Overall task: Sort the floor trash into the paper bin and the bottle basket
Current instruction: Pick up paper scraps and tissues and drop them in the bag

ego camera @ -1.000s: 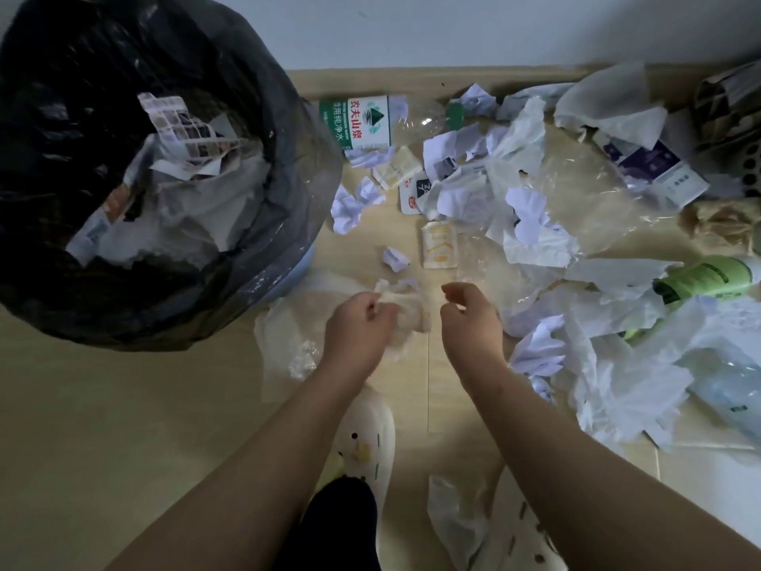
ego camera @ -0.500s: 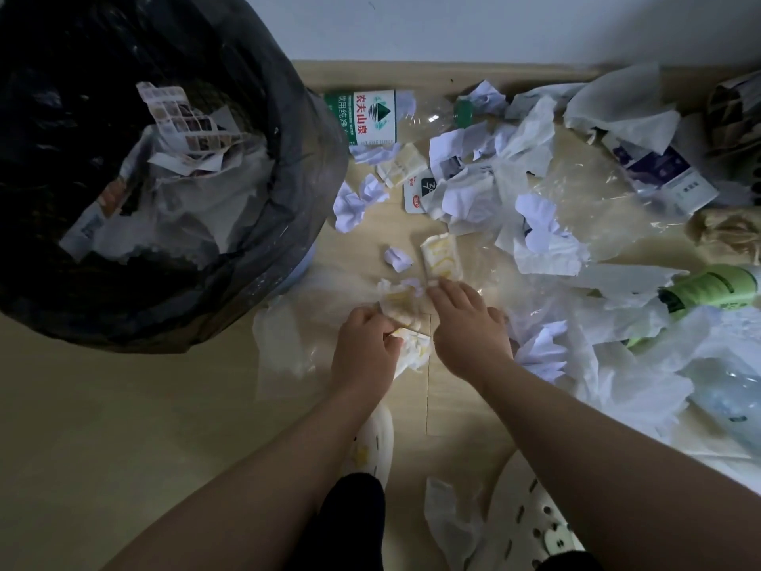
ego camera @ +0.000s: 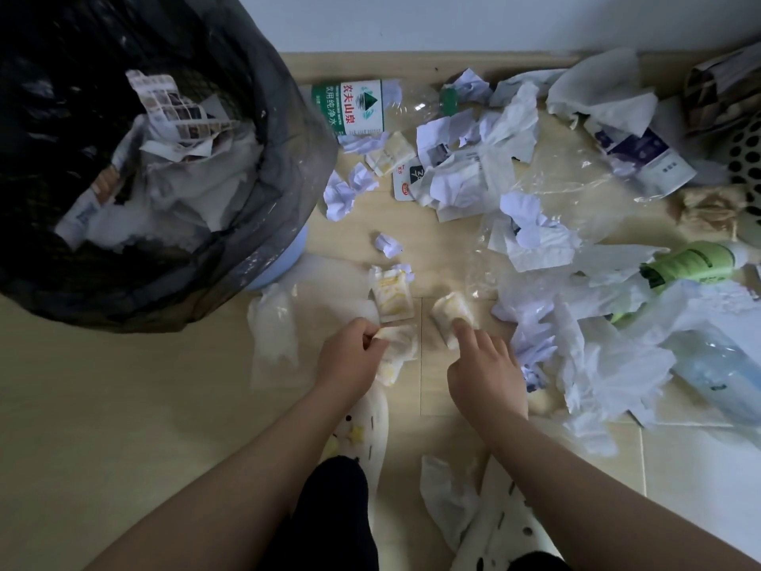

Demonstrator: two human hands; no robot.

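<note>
Right hand (ego camera: 486,377) has drawn away from the left hand (ego camera: 350,356); its straight forefinger now presses a wrapper (ego camera: 447,311) to the floor (ego camera: 123,405), other fingers loose. The left hand grips a second wrapper (ego camera: 397,348), crumpled. A third wrapper (ego camera: 391,298) lies flat just beyond it, and a fourth wrapper (ego camera: 389,152) lies near the labelled bottle (ego camera: 358,105). Two more bottles, a green bottle (ego camera: 692,263) and a clear bottle (ego camera: 716,364), lie among paper scraps (ego camera: 535,236). The bin (ego camera: 288,179) stands to the left, the basket (ego camera: 747,158) at the right edge. The floor is pale and the wall (ego camera: 453,18) white.
</note>
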